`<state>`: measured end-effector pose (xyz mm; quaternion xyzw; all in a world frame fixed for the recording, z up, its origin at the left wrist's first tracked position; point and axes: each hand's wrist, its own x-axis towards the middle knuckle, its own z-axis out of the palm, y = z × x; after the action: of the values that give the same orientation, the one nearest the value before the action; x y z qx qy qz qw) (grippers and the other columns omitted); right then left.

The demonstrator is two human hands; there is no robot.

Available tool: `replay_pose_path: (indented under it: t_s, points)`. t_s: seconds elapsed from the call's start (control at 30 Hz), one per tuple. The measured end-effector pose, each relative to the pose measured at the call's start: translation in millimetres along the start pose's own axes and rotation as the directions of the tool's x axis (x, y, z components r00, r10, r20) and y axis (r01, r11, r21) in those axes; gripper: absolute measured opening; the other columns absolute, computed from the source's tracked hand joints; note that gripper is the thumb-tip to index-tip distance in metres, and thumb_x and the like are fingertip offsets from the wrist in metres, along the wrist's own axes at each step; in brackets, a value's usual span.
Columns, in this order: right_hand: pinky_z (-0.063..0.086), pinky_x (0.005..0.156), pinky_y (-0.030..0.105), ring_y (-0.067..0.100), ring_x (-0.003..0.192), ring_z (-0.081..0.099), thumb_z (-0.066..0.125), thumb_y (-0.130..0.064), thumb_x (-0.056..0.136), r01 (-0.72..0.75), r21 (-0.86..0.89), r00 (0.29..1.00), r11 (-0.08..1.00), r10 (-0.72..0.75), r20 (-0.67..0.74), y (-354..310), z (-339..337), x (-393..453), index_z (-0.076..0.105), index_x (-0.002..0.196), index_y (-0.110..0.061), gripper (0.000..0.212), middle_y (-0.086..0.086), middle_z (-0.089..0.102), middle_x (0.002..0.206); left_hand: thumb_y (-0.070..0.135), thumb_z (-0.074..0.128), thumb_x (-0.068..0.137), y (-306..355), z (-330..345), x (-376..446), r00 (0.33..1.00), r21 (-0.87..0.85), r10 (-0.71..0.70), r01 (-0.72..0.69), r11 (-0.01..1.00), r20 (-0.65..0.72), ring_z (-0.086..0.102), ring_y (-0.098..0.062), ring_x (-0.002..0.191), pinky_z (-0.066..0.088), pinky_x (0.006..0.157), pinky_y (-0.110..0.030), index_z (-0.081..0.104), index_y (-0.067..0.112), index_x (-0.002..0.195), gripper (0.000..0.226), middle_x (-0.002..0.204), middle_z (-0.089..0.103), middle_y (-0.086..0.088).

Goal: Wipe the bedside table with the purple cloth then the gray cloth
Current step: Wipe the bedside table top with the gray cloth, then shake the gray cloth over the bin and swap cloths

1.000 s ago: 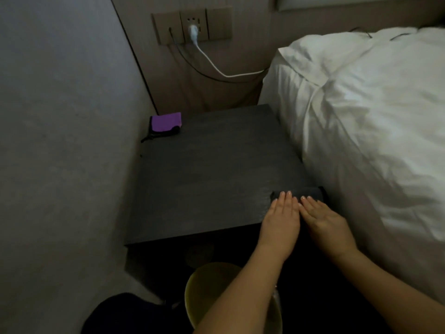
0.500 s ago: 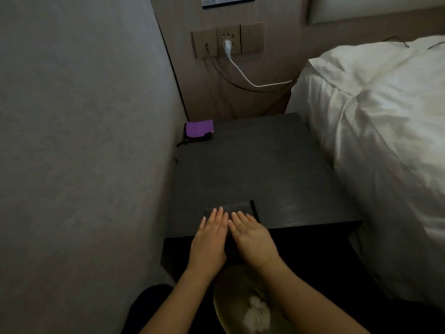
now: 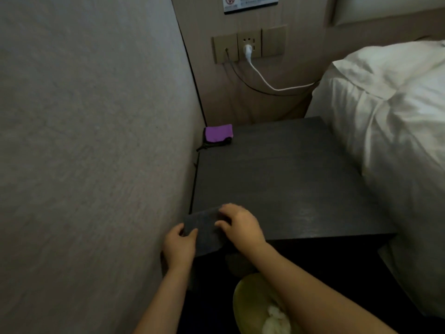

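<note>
The dark bedside table (image 3: 284, 184) stands between the wall and the bed. A folded gray cloth (image 3: 204, 231) hangs half off the table's front left corner. My left hand (image 3: 179, 247) pinches the cloth's left edge between thumb and fingers. My right hand (image 3: 240, 225) grips its right side with curled fingers. The purple cloth (image 3: 218, 133) lies folded at the table's far left corner, against the wall, on top of something dark.
A gray wall (image 3: 96, 165) runs close along the left. The white bed (image 3: 390, 131) borders the table's right side. A wall socket (image 3: 249, 45) holds a white plug with its cable. A yellow-green bin (image 3: 255, 307) with white paper stands below the table's front.
Both hands slid the gray cloth along the front edge from the right corner to the left corner. The flat fingers have curled round the cloth, which now overhangs the edge.
</note>
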<state>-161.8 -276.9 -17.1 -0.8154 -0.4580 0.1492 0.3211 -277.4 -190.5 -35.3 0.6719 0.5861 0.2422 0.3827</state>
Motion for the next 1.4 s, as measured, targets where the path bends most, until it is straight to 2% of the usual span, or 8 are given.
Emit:
replay_pose_path:
  t_s: [0.23, 0.37, 0.5, 0.7, 0.83, 1.07, 1.23, 1.4]
  points:
    - [0.006, 0.121, 0.037, 0.023, 0.148, 0.008, 0.071, -0.025, 0.080, -0.079, -0.118, 0.989, 0.990, 0.093, 0.119, 12.7, -10.4, 12.7, 0.009, 0.151, -0.015, 0.095, 0.005, 0.020, 0.158, -0.011, 0.062, 0.082, 19.5, 3.4, -14.6, 0.988, -0.283, 0.155, -0.145, 0.948, 0.014, 0.055, -0.013, 0.077, 0.045, 0.063, -0.009, 0.057, 0.006, 0.093, 0.021, 0.079, 0.059, 0.001]
    - [0.009, 0.119, 0.031, 0.019, 0.139, 0.036, 0.069, -0.020, 0.081, 0.003, -0.058, 0.994, 0.998, 0.003, 0.106, 20.6, -43.8, 3.2, 0.046, 0.138, -0.017, 0.061, 0.006, 0.050, 0.142, -0.017, 0.060, 0.081, 28.3, 1.2, -27.4, 0.972, -0.467, 0.167, -0.072, 0.881, 0.164, 0.054, -0.005, 0.071, 0.048, 0.060, -0.002, 0.056, 0.009, 0.085, 0.026, 0.080, 0.059, 0.000]
    - [0.046, 0.095, 0.031, 0.019, 0.106, 0.063, 0.073, -0.021, 0.076, -0.020, -0.028, 0.997, 0.999, 0.022, 0.076, 35.7, -84.6, -25.5, 0.071, 0.105, -0.016, 0.029, 0.003, 0.071, 0.109, -0.016, 0.060, 0.081, 34.6, 7.2, -47.6, 0.915, -0.527, 0.231, -0.024, 0.850, 0.331, 0.059, -0.011, 0.079, 0.052, 0.067, -0.012, 0.057, 0.007, 0.096, 0.028, 0.089, 0.063, -0.006]
    - [0.045, 0.081, 0.025, 0.018, 0.100, 0.064, 0.072, -0.024, 0.076, -0.041, -0.199, 0.982, 0.979, 0.076, 0.174, 67.0, -104.9, -81.8, 0.071, 0.099, -0.016, 0.025, 0.003, 0.072, 0.102, -0.007, 0.071, 0.077, 31.7, 32.0, -68.7, 0.705, -0.171, 0.289, -0.234, 0.957, 0.648, 0.057, 0.011, 0.058, 0.047, 0.062, -0.010, 0.061, 0.018, 0.083, 0.027, 0.077, 0.062, 0.000]
    - [0.047, 0.086, 0.027, 0.018, 0.105, 0.063, 0.072, -0.026, 0.076, -0.106, -0.242, 0.955, 0.965, 0.166, 0.245, 91.2, -93.6, -94.4, 0.071, 0.104, -0.020, 0.029, 0.002, 0.071, 0.107, 0.007, 0.074, 0.076, 19.6, 49.8, -84.2, 0.654, 0.035, 0.200, -0.328, 0.944, 0.729, 0.051, -0.002, 0.057, 0.044, 0.061, -0.024, 0.057, 0.028, 0.064, 0.030, 0.061, 0.055, 0.008]
    - [0.046, 0.088, 0.026, 0.016, 0.105, 0.063, 0.071, -0.026, 0.077, -0.129, -0.271, 0.933, 0.954, 0.209, 0.294, 111.5, -89.2, -105.5, 0.070, 0.107, -0.020, 0.030, 0.001, 0.070, 0.109, 0.018, 0.073, 0.079, 14.5, 61.9, -105.3, 0.675, 0.106, 0.207, -0.391, 0.914, 0.708, 0.058, -0.011, 0.074, 0.045, 0.068, -0.024, 0.070, 0.018, 0.088, 0.010, 0.075, 0.061, 0.001]
    - [0.050, 0.087, 0.029, 0.018, 0.103, 0.064, 0.068, -0.026, 0.079, -0.133, -0.295, 0.942, 0.946, 0.214, 0.259, 115.3, -89.8, -112.6, 0.070, 0.103, -0.021, 0.025, 0.001, 0.070, 0.107, 0.013, 0.065, 0.082, 13.6, 69.7, -123.3, 0.813, 0.132, 0.179, -0.298, 0.946, 0.554, 0.066, -0.017, 0.085, 0.053, 0.077, -0.028, 0.070, 0.015, 0.094, 0.013, 0.081, 0.065, 0.002]
    - [0.050, 0.085, 0.029, 0.017, 0.100, 0.064, 0.068, -0.024, 0.080, -0.182, -0.308, 0.928, 0.934, 0.267, 0.259, 118.2, -86.4, -113.1, 0.070, 0.105, -0.019, 0.025, 0.002, 0.071, 0.106, 0.016, 0.061, 0.085, 29.4, 68.8, -127.4, 0.792, 0.179, 0.252, -0.410, 0.894, 0.556, 0.065, -0.014, 0.087, 0.049, 0.073, -0.024, 0.068, 0.019, 0.092, 0.011, 0.087, 0.069, 0.001]
